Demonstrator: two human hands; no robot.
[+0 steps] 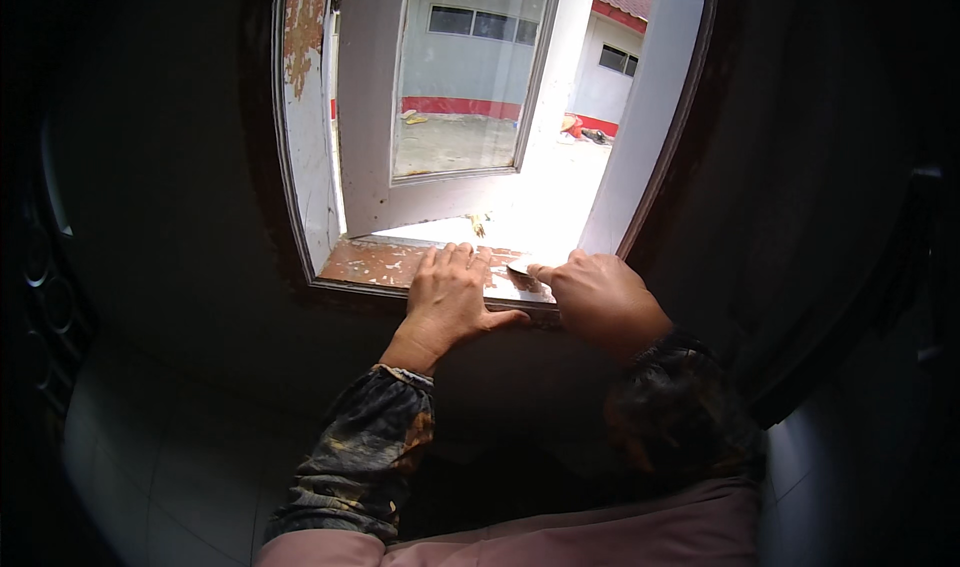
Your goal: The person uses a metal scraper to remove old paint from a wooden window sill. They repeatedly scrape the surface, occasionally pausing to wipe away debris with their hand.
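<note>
My left hand (452,292) lies flat on the window sill (375,263), its fingers together and its thumb stretched out to the right along the inner edge. Patches of white paint and bare reddish-brown surface cover the sill. To the right, my right hand (600,297) is closed around a small flat-bladed scraper (518,266). Its pale blade points left and rests low against the sill, close to my left fingers. Most of the handle is hidden inside my fist.
A white casement window (365,107) with a glass pane stands swung outward above the sill. The left frame post (305,57) has peeling paint. Outside are a bright yard and a white building (610,87) with a red band. The wall around the window is dark.
</note>
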